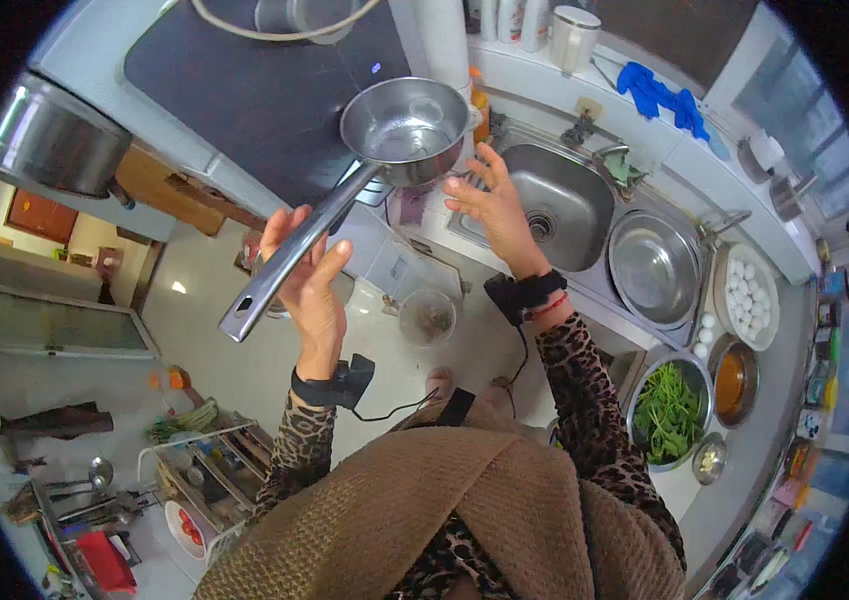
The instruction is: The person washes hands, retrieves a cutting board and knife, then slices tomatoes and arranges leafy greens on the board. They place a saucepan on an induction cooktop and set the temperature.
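Note:
A stainless steel saucepan (409,127) with a long metal handle is held up near the corner of the dark cooktop (244,97). My left hand (308,281) supports the handle, which lies across its palm and fingers with the thumb raised beside it. My right hand (492,206) is beside the pan's lower right, its fingers spread and nothing in them. To its right is a steel sink basin (552,202), with a round metal basin (655,266) next to it.
On the right counter stand a bowl of leafy greens (668,412), a white basket of eggs (747,296) and a bowl of orange-brown liquid (736,379). A large steel pot (57,135) stands at the left. A round bin (427,318) is on the floor.

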A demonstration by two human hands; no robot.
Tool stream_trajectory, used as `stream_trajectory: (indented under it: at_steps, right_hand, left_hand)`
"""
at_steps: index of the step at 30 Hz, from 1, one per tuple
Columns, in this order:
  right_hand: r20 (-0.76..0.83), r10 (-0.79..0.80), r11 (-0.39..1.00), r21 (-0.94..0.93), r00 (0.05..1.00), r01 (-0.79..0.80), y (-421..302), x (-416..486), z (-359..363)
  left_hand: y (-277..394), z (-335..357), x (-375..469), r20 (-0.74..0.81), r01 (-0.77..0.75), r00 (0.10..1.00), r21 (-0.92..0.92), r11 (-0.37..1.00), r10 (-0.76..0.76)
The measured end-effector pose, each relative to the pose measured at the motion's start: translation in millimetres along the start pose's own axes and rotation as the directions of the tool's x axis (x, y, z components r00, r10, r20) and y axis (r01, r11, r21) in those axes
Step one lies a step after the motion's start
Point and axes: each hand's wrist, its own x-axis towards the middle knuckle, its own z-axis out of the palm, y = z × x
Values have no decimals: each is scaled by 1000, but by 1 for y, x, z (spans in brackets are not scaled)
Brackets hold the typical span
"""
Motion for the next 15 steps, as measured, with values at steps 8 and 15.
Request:
stream_trajectory:
  at_steps: [8,15]
  right_hand:
    - [-3,25,999,38,1000,-24,2,-11,-8]
    - [-28,58,998,36,998,-57,7,-16,-7]
  left_hand:
    - [-2,-10,-11,-31,79,996,19,997,-79]
    - [5,-12,-17,-20,97,995,8,995,-96]
